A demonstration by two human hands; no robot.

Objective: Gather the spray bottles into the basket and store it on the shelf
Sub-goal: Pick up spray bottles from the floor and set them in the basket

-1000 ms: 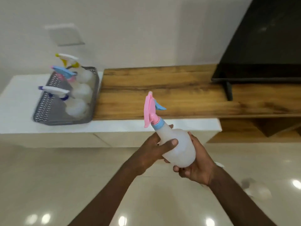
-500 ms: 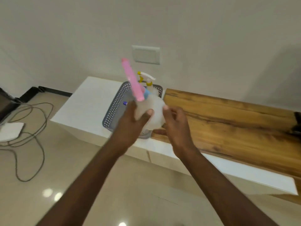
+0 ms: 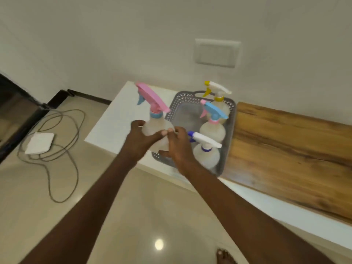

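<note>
A translucent spray bottle with a pink trigger head (image 3: 154,119) is held upright over the near left corner of the grey perforated basket (image 3: 231,119). My left hand (image 3: 140,140) grips its body from the left and my right hand (image 3: 176,144) holds it from the right and below. Three bottles stand along the basket's right side: a yellow-nozzled one (image 3: 219,100) at the back, a blue-headed one (image 3: 213,126) in the middle and a white-and-blue one (image 3: 206,155) at the front.
The basket stands on a low white cabinet top (image 3: 114,122), which adjoins a wooden shelf surface (image 3: 285,149) on the right. Grey cables (image 3: 62,145) and a white adapter (image 3: 40,142) lie on the glossy floor at the left. A wall plate (image 3: 217,54) is above.
I have carried the pink-headed bottle from in front of the wooden shelf leftward to the basket. The view swung left and closer, and the bottle now stands upright over the basket's left half.
</note>
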